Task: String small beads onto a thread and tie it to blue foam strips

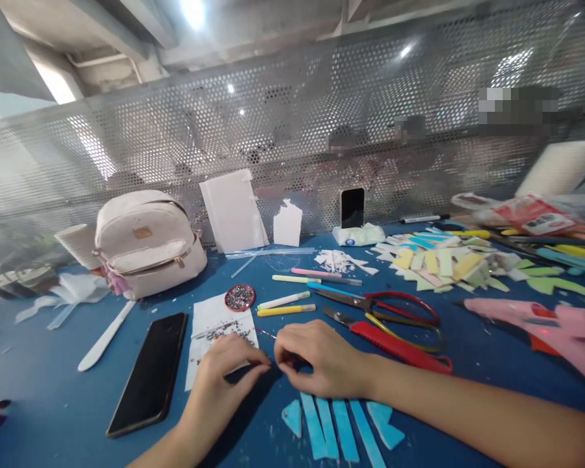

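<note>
My left hand (229,367) is closed in a pinch over the lower right of a white paper sheet (195,351); what sits at its fingertips is too small to make out. Close beside it, my right hand (316,357) has its fingers curled together. A thin, partly reddish strand (266,333) pokes out from its fingers toward the paper. Small dark and light bits like beads (224,331) are scattered on the sheet. A round red-rimmed dish (240,298) full of similar bits rests on the paper's upper edge. Blue cut strips (344,429) lie below my right hand.
Left of the paper lie a black phone (151,370) and a white plastic knife (107,338), with a pale backpack (149,244) behind. Several markers (286,310), red-handled scissors (400,305) and a red-handled cutting tool (394,344) lie ahead. A pink glue gun (536,318) and paper scraps (448,263) are right.
</note>
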Tool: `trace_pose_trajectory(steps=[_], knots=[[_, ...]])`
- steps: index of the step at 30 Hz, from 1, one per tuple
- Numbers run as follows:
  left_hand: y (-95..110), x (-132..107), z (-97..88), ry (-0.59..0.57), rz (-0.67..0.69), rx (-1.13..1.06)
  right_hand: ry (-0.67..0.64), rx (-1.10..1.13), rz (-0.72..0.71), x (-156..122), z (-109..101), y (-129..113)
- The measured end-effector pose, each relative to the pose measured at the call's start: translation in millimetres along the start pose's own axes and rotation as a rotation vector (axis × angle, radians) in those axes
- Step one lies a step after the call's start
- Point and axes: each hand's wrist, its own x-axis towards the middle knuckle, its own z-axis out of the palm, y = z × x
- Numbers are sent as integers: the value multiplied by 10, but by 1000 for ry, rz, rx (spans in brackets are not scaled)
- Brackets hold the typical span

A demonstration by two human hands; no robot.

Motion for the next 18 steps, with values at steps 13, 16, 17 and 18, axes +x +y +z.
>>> trace_pose_trajectory(steps=[13, 16, 17, 18], knots=[[99, -13, 117, -22, -252, -330, -60, 98, -67, -2, -40, 31], [78, -36, 105, -57, -258, -332, -79, 126, -71, -6, -34, 28], [70, -49, 100, -63, -254, -332, -81, 125, -72, -8, -33, 22], [61, -64, 96, -68, -243, -329, -81, 123, -69, -8, -33, 16]])
